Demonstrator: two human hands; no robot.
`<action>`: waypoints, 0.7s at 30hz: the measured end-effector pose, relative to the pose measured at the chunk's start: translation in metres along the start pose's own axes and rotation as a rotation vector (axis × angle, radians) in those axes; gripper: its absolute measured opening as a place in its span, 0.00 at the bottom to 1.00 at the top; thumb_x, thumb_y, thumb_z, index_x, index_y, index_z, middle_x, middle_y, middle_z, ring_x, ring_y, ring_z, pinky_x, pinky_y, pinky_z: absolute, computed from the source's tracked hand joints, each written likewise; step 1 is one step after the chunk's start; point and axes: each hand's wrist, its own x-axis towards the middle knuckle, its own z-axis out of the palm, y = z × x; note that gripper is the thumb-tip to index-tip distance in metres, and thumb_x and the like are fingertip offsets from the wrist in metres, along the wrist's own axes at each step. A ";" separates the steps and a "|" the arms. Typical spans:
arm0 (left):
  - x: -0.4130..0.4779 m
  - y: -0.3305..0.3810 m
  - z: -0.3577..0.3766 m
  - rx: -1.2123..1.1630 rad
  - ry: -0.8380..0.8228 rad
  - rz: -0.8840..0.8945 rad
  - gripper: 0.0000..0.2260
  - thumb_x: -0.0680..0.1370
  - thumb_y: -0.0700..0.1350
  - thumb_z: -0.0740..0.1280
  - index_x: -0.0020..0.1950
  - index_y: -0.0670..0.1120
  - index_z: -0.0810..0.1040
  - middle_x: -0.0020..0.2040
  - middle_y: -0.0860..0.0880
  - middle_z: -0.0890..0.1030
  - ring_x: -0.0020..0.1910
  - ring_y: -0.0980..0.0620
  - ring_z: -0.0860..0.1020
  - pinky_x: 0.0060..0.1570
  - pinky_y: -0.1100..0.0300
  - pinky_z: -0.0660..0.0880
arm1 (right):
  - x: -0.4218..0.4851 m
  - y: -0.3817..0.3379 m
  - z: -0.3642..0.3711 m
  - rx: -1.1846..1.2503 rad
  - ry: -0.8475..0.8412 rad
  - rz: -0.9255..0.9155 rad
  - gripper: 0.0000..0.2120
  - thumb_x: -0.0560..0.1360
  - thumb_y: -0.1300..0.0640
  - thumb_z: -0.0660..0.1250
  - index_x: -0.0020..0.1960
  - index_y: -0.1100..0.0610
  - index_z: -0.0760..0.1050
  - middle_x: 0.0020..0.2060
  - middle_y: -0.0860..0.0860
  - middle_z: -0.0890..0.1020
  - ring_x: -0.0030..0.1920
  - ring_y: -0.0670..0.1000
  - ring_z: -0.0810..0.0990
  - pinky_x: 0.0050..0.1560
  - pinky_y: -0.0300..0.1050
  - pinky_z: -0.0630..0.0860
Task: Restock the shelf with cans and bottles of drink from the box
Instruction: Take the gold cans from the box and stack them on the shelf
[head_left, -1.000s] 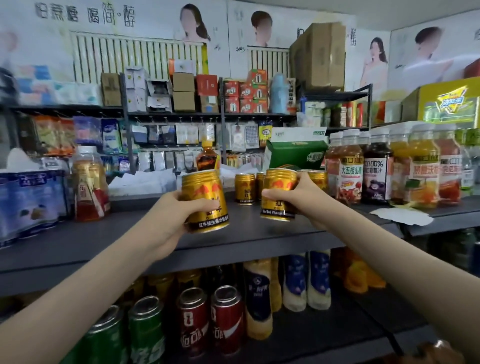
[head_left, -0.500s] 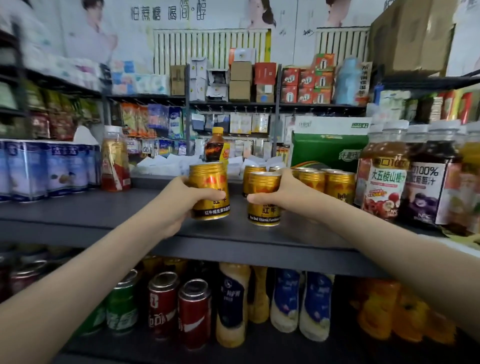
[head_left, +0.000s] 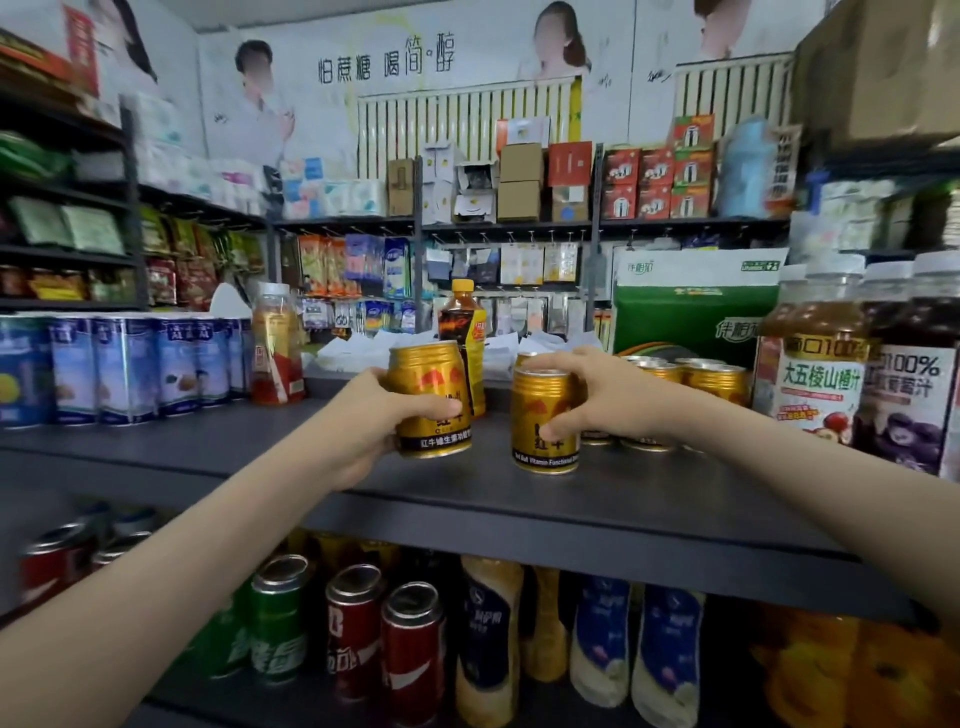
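Note:
My left hand (head_left: 363, 421) grips a gold can (head_left: 428, 395) from its left side, its base at the surface of the dark grey shelf (head_left: 519, 499); whether it touches is unclear. My right hand (head_left: 597, 400) holds a second gold can (head_left: 543, 421), thumb in front and fingers over its top. That can stands upright on the shelf. Behind my right hand is a group of several gold cans (head_left: 691, 379). The box is not in view.
Blue cans (head_left: 124, 369) and a red-labelled bottle (head_left: 275, 348) stand at the shelf's left. A dark bottle with a yellow cap (head_left: 462, 327) is just behind the left can. Tall juice bottles (head_left: 852, 364) fill the right. Soda cans (head_left: 358, 629) and bottles sit on the shelf below.
Both hands have brought their cans lower and closer to the shelf's front. The right can now stands on the shelf. The view has shifted left.

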 end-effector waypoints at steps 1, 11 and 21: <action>0.000 0.000 -0.002 -0.001 0.002 0.005 0.41 0.55 0.42 0.79 0.66 0.43 0.70 0.58 0.44 0.81 0.56 0.45 0.79 0.58 0.45 0.75 | 0.005 0.002 0.001 -0.026 0.022 0.015 0.36 0.69 0.53 0.75 0.72 0.43 0.63 0.61 0.49 0.67 0.60 0.51 0.69 0.55 0.43 0.70; 0.013 0.001 -0.041 -0.053 -0.023 0.007 0.28 0.58 0.40 0.75 0.56 0.46 0.73 0.53 0.46 0.81 0.50 0.48 0.80 0.44 0.54 0.77 | 0.060 -0.002 0.021 -0.495 0.163 0.081 0.37 0.69 0.38 0.70 0.73 0.47 0.63 0.66 0.52 0.70 0.69 0.55 0.61 0.65 0.51 0.57; 0.032 0.007 -0.043 -0.021 -0.099 0.041 0.35 0.58 0.40 0.76 0.65 0.43 0.71 0.57 0.44 0.80 0.53 0.46 0.80 0.43 0.55 0.78 | 0.075 0.010 0.015 -0.673 0.081 0.197 0.35 0.71 0.36 0.66 0.74 0.44 0.60 0.70 0.50 0.70 0.74 0.56 0.53 0.72 0.58 0.43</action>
